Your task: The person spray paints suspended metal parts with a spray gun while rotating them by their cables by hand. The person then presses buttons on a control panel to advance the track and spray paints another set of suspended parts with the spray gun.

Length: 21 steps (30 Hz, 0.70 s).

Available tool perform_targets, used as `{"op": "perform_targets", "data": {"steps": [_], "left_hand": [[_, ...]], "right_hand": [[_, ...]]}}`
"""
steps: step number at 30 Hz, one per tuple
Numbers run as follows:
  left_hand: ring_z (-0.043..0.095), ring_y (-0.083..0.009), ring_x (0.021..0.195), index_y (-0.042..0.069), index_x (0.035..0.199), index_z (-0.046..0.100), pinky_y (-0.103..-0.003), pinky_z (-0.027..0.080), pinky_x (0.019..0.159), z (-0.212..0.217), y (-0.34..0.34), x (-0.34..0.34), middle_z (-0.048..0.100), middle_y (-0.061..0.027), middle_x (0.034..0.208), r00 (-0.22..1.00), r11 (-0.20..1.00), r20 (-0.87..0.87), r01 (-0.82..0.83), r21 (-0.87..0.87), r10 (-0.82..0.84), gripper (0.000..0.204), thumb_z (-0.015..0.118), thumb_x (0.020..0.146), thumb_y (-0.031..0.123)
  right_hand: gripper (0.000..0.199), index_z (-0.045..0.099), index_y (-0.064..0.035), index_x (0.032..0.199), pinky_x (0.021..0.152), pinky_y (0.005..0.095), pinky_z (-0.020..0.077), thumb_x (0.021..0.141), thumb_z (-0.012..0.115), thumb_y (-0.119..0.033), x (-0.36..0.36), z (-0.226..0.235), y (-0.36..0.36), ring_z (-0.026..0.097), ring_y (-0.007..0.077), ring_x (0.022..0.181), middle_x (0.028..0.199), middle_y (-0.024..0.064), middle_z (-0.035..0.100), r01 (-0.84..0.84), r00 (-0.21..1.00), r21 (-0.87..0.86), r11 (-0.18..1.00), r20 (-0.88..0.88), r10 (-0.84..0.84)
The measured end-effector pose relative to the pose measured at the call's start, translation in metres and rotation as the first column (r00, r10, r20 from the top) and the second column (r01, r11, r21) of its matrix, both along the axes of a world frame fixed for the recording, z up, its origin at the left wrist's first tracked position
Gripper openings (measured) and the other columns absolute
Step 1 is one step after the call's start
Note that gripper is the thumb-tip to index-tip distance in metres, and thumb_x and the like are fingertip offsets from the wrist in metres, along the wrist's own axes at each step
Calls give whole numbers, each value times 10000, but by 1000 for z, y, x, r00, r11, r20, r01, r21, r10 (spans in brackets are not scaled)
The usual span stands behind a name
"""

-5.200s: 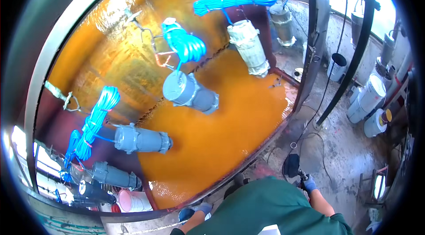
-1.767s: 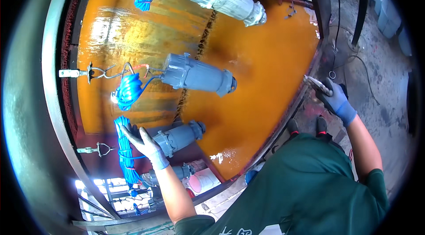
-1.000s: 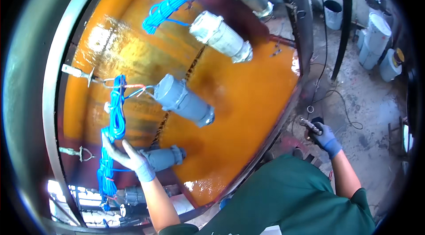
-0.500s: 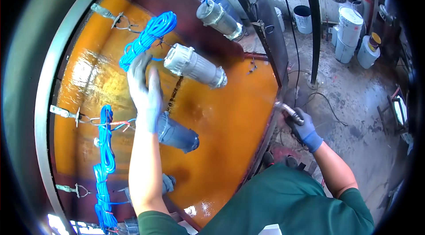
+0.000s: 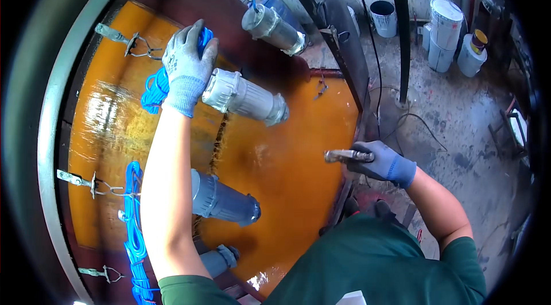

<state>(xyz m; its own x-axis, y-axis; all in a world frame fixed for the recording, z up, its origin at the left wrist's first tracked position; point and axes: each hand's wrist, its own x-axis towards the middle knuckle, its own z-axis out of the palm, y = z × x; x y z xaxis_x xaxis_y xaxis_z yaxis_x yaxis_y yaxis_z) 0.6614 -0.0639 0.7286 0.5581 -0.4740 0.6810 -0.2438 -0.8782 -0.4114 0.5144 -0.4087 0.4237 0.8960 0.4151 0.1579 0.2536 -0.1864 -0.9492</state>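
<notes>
My gloved left hand (image 5: 186, 64) is closed around a coiled blue cable (image 5: 156, 91), and loops of it show above and below the fingers. Beside that wrist hangs a whitish ribbed cylinder, like a motor (image 5: 245, 98), tilted with its far end to the right. In my gloved right hand (image 5: 379, 161) is a silver metal spray gun (image 5: 344, 156); its nozzle end points left, over the orange surface (image 5: 287, 161). Below the left forearm hang a blue-grey cylinder (image 5: 227, 199) and another one (image 5: 219, 260), partly hidden. A second blue cable bundle (image 5: 135, 230) dangles at the left.
A curved metal rim (image 5: 49, 132) bends round the left side, with hooks (image 5: 123, 38) along it. Another cylinder (image 5: 272, 28) hangs at the back. Dark upright posts (image 5: 321, 15) stand right of it. White buckets (image 5: 445, 32) and a loose black cable (image 5: 425, 124) are on the floor.
My left hand has gone from beside the blue coil to gripping it. The spray gun has swung left, from the edge to over the orange surface. The whole view has shifted slightly.
</notes>
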Motion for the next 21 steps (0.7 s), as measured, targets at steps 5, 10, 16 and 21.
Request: {"op": "perform_targets", "data": {"steps": [5, 10, 16, 21], "left_hand": [[597, -391, 1302, 97, 1419, 661, -508, 448, 1132, -2, 4, -19, 671, -186, 1367, 997, 997, -6, 72, -32, -72, 520, 710, 988, 382], [628, -390, 1219, 32, 1346, 695, -479, 480, 1082, 4, 17, -58, 688, -201, 1296, 988, 993, -107, 107, -59, -113, 417, 690, 1008, 277], [641, -398, 1209, -1, 1326, 690, -468, 492, 1072, 11, 46, -101, 697, -215, 1292, 986, 998, -156, 62, -9, -63, 375, 684, 1023, 220], [668, -385, 1086, -16, 1246, 712, -463, 528, 965, 24, 69, -119, 708, -214, 1182, 975, 998, -215, -39, 56, 50, 304, 682, 1029, 195]], "right_hand": [[252, 674, -39, 998, 764, 432, 566, 951, 770, -267, 21, -16, 7, 758, 359, 851, 907, 186, 756, 192, 981, 68, 979, -20, -191], [240, 690, -26, 1033, 782, 405, 581, 953, 771, -237, 26, -10, 11, 773, 324, 858, 883, 161, 759, -22, 993, 60, 998, 115, 15], [206, 667, -21, 974, 758, 371, 580, 972, 744, -211, 31, -2, 13, 782, 249, 829, 877, 125, 777, 205, 979, 123, 971, -31, -202], [226, 647, -23, 955, 757, 379, 578, 972, 744, -226, 29, -8, 8, 771, 255, 804, 872, 117, 773, -81, 995, 38, 996, 68, 78]]}}
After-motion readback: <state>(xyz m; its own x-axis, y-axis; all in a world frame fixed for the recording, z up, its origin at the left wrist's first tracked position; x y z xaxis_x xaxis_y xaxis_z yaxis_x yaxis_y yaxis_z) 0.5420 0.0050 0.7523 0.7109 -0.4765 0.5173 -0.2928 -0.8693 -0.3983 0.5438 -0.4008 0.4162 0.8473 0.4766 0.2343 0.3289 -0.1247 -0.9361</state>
